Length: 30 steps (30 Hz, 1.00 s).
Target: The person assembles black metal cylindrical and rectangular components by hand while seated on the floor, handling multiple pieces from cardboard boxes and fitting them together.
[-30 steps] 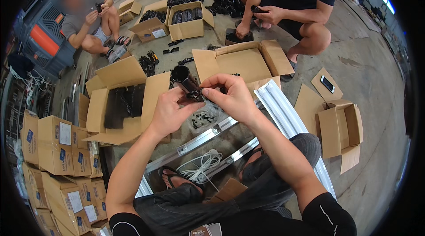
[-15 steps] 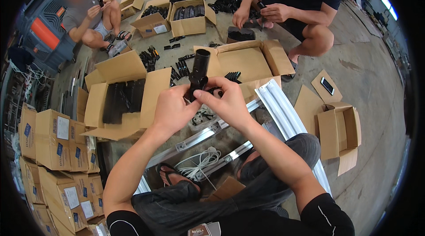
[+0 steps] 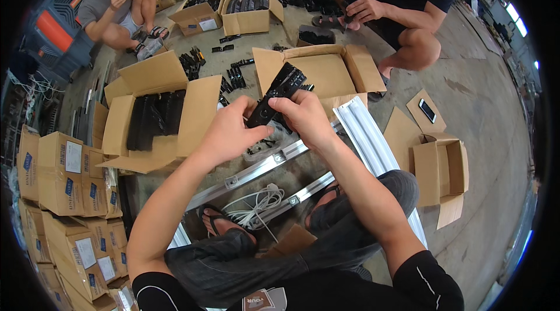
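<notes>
Both my hands hold a glossy black tubular part (image 3: pixel 286 83) in front of me, tilted with its upper end to the right. My left hand (image 3: pixel 228 130) is closed round its lower end, thumb along the underside. On its right side my right hand (image 3: pixel 304 117) grips it, thumb pressed on the near face; the other fingers are partly hidden behind it. Beneath my hands lies a clear plastic bag of small dark pieces (image 3: pixel 265 143), partly covered. Left of my hands, an open cardboard box (image 3: pixel 196 118) holds black parts in rows.
Beyond my hands stands an open carton (image 3: pixel 315 72). Aluminium rails (image 3: pixel 251 174) cross before my feet, beside a coiled white cable (image 3: pixel 256 209). Closed cartons (image 3: pixel 64 174) are stacked at left. A phone (image 3: pixel 427 109) lies on cardboard at right. Two people sit opposite, handling dark parts.
The black part has gone from nearly upright to leaning right, its side turned towards me. My right thumb has moved up along it. The person at far right has brought their hands closer together.
</notes>
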Available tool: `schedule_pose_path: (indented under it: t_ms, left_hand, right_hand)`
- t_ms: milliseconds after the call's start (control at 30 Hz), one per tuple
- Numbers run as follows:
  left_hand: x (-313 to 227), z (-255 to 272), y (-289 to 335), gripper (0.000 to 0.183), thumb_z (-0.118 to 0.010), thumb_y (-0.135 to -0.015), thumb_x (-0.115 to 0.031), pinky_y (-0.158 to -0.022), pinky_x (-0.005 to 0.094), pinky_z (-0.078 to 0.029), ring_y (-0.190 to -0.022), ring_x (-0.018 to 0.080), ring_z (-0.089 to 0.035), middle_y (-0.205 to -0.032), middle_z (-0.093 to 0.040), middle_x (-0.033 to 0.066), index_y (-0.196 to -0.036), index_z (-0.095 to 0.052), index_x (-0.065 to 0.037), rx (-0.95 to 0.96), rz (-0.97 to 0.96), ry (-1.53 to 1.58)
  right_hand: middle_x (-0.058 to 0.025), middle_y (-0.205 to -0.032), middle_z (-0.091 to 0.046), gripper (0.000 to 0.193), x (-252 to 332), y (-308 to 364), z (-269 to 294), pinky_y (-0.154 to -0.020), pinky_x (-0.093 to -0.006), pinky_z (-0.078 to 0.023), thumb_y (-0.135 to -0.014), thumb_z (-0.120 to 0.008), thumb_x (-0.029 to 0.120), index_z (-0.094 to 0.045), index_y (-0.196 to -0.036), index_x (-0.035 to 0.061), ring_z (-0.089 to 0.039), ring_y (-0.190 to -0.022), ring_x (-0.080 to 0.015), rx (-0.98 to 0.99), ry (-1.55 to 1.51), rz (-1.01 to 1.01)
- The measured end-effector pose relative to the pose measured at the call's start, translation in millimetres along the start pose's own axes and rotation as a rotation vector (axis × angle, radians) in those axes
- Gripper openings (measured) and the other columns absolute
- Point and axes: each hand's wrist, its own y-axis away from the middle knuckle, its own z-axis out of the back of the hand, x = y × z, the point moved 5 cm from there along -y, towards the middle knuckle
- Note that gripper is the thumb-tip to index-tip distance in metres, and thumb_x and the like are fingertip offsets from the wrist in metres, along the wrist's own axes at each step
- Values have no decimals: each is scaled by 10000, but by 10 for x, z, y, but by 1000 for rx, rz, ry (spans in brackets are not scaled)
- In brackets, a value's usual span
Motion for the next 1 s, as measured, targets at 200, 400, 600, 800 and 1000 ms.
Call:
schedule_pose_path:
  t_ms: [200, 400, 600, 800, 1000]
  left_hand:
    - [133, -40, 16, 401, -615, -965, -120, -846, 314, -565, -957, 170, -671, -1142, -664, 109, -1336, -513, -10, 284, 48, 611]
    - [317, 101, 118, 365, -623, -967, -161, -804, 305, -570, -923, 168, -677, -1116, -672, 110, -1288, -542, -10, 225, 108, 670]
    - [551, 340, 210, 308, -609, -981, -204, -698, 328, -556, -860, 193, -657, -1057, -637, 80, -1220, -551, -18, 154, 111, 917]
    - [819, 605, 282, 280, -605, -979, -190, -627, 274, -533, -805, 137, -642, -1034, -640, 78, -1178, -553, 1, 131, 94, 1043]
    - [993, 792, 263, 254, -598, -971, -166, -567, 248, -478, -743, 101, -594, -1019, -636, 74, -1150, -543, 6, 73, 96, 1092]
  right_hand:
    - [-62, -838, -700, 252, 53, -76, -73, -727, -284, -494, -897, -668, 178, -712, -921, -69, -603, -758, -97, 102, 59, -32]
    - [-41, -832, -686, 375, -30, -237, -349, -714, -280, -479, -974, -631, 354, -716, -922, -8, -588, -766, -101, 208, 169, 107]
    - [0, -651, -538, 695, -325, -592, -549, -448, -247, -319, -1024, -353, 626, -645, -809, 32, -425, -512, -74, 145, -31, -35]
    - [-17, -636, -547, 391, -1785, -1145, -272, -425, -259, -353, -943, -616, 388, -647, -780, 34, -470, -484, -100, 89, 330, -337]
    - [-180, -1039, -727, 254, -3048, -1389, -155, -883, -448, -542, -790, -671, 218, -759, -986, 83, -687, -1017, -351, 368, 1269, -353]
